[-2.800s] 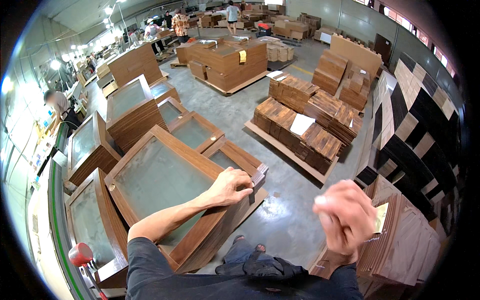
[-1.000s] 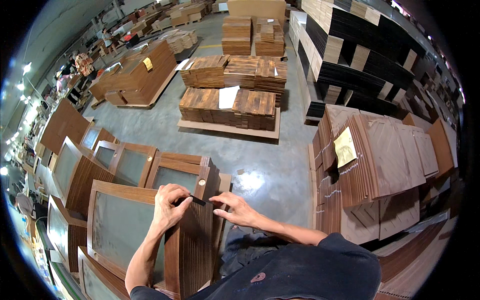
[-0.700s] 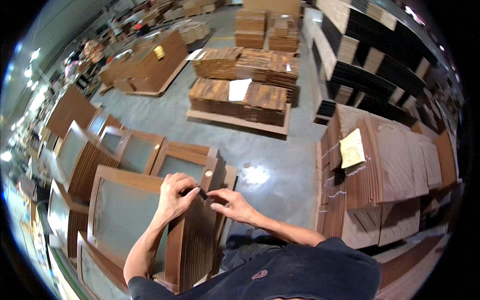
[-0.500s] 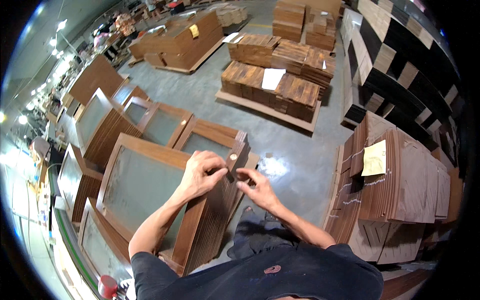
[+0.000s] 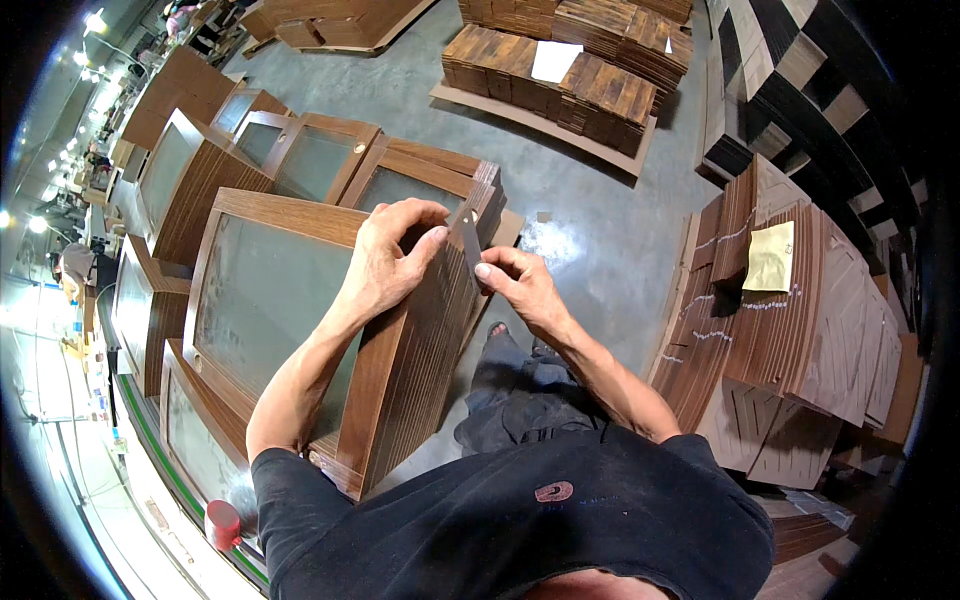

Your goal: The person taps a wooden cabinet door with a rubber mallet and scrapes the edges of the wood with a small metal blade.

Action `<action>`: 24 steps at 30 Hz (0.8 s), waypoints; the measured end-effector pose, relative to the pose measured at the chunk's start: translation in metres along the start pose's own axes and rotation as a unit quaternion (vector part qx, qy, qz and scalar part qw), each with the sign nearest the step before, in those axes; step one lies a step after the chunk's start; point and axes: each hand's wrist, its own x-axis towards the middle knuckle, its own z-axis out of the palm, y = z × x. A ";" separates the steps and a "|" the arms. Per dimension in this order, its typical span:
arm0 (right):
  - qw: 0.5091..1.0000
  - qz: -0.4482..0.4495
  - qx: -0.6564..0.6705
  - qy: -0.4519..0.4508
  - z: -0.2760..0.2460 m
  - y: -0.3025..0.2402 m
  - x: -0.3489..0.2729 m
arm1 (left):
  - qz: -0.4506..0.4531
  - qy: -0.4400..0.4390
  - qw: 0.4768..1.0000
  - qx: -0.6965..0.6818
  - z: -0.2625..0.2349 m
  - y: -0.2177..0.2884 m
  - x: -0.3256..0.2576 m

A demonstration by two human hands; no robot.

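Left hand draped over the top corner of a wood-framed glass door, palm on the frame, fingers curled together around the corner and pinched against a thin dark blade. Right hand just beside, fingers closed on the lower end of the same blade, thumb and forefinger clamped tight. Blade standing nearly upright between the two sets of fingers, its tip touching the upper edge of the stacked doors.

Door leaning upright at the front of a stack of like doors, brown grooved edges showing directly beneath the fingers. Frosted glass pane to the left of the left fingers, below the wrist. More framed glass doors beyond the fingers, leaning in rows toward the upper left. Grey concrete floor past the right fingers. Low pallet of brown wooden panels well beyond, a white sheet lying on top. To the right of the right fingers, well apart, a stack of brown boards with a yellow paper slip on it. Below the fingers, dark trousers and a dark shirt. Small red cylinder near the lower left, far under the left elbow.
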 end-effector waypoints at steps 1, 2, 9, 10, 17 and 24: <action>1.000 0.007 0.023 0.003 0.000 -0.003 -0.001 | 0.001 0.000 1.000 -0.001 0.000 -0.001 0.000; 0.999 0.012 0.033 0.006 -0.001 -0.002 -0.001 | -0.004 0.002 1.000 -0.003 0.001 -0.002 -0.001; 0.998 -0.004 -0.062 0.016 -0.006 0.001 0.004 | -0.006 0.038 0.999 0.009 0.000 -0.011 -0.004; 0.996 -0.020 -0.086 0.017 -0.001 -0.006 0.005 | 0.004 0.040 0.999 0.017 -0.003 -0.010 -0.005; 0.996 0.052 0.048 0.050 0.001 -0.011 0.009 | 0.060 0.062 0.996 0.034 0.005 -0.013 -0.002; 0.992 0.080 0.078 0.051 -0.007 -0.006 0.010 | 0.077 0.069 0.980 0.171 0.016 -0.019 -0.005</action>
